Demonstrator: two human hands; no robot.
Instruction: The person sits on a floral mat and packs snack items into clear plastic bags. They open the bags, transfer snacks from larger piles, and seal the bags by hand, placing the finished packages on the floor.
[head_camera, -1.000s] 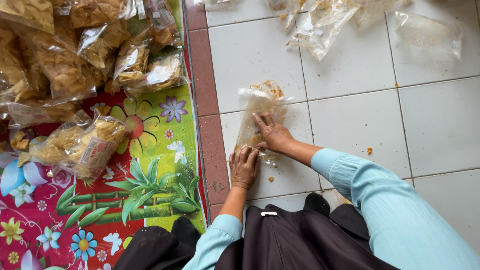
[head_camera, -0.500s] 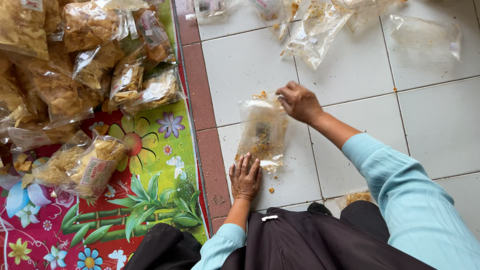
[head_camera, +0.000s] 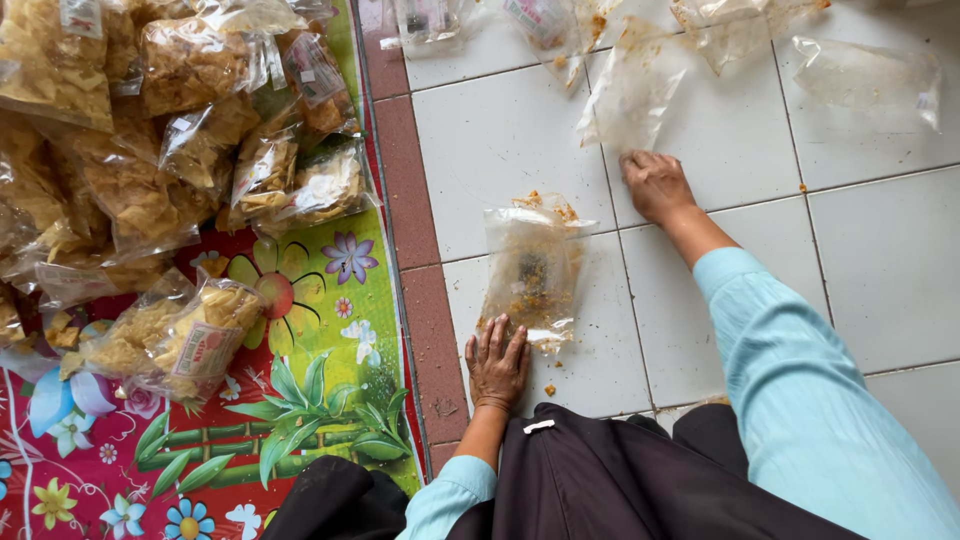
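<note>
— Since half a second ago the right hand (head_camera: 655, 185) has let go of the bag (head_camera: 532, 268) and gone further out, to an empty bag (head_camera: 630, 95). What about the left hand (head_camera: 496, 362)?

— It has stayed flat on the tile (head_camera: 500, 130), fingers spread, tips on the near edge of the bag. That bag lies flat just beyond those fingertips, well to the left of the right hand and nearer the body.

— Is the right hand gripping anything?

— It is palm down, fingers curled together at the lower edge of the empty bag. I cannot tell whether it pinches the plastic or only touches it.

— What is in the bag?

— Mostly crumbs, orange and dark, with a few spilled at its mouth and beside the left hand.

— And the surroundings?

— White floor tiles with a red-brown border strip (head_camera: 405, 180) to the left of the left hand. Past it lies a flowered mat (head_camera: 330, 330) piled with filled bags (head_camera: 190, 70) of pale chips. More empty bags (head_camera: 860, 70) lie beyond the right hand, along the top.
</note>
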